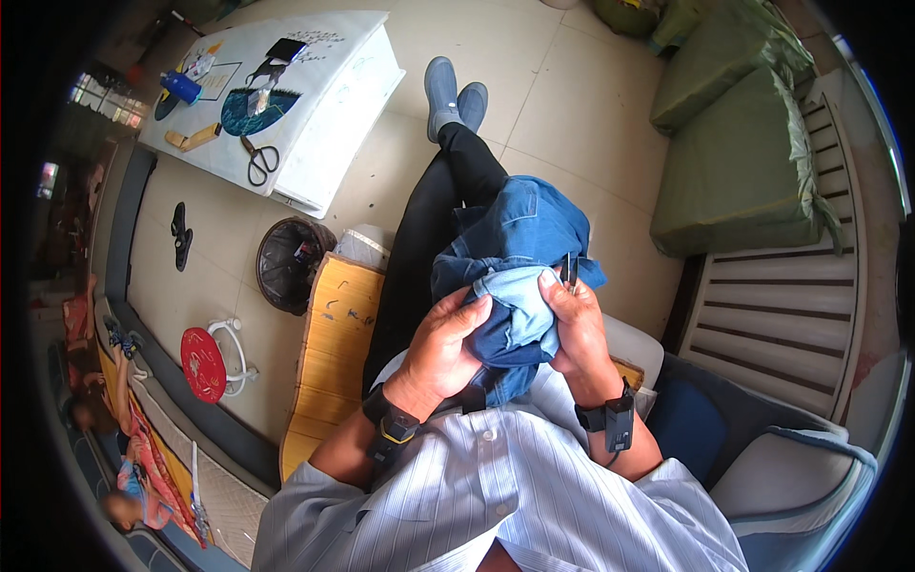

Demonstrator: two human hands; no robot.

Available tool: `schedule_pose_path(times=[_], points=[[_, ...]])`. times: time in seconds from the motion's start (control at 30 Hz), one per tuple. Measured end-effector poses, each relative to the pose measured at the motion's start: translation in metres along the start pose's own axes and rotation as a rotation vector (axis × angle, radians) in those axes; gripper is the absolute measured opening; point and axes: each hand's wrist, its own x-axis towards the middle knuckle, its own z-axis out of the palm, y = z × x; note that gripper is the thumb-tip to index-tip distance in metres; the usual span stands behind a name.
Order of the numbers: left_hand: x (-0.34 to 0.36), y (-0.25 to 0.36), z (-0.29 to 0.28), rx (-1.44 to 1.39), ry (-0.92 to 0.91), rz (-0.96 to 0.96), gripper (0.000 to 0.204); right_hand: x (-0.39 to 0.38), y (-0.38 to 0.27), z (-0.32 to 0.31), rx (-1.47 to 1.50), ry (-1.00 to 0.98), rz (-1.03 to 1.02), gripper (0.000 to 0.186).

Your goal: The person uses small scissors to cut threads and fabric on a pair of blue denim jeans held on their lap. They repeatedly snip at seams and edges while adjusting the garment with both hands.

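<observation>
A blue denim garment (534,224) lies bunched over my lap, with part of its paler inner side folded up between my hands. On its left, my left hand (440,345) is closed on the cloth, thumb on top. My right hand (578,329) pinches the opposite side of the same fold. Beside the right thumb, a small dark two-pronged tool (570,271), resembling thread snips, points up; how the fingers hold it is hidden. Both wrists carry dark strapped devices.
At the far left stands a white-covered table (348,114) with scissors (259,160) and a blue bottle (181,86). A waste bin (294,262), a red-seated stool (204,364) and a wooden bench (334,353) are left of me. Green covered cushions (734,162) lie right. Other people sit far left.
</observation>
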Motion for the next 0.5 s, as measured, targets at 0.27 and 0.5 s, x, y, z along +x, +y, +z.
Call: schedule_pose_path(times=[0.27,0.5], points=[[-0.005,-0.001,-0.001,-0.057,-0.081,0.006,0.043,0.005,0.002,-0.002,0.002,0.05,0.001,0.01],[-0.002,-0.002,-0.003,-0.065,0.021,0.13,0.034,0.008,0.011,-0.011,-0.026,0.031,0.008,0.009]])
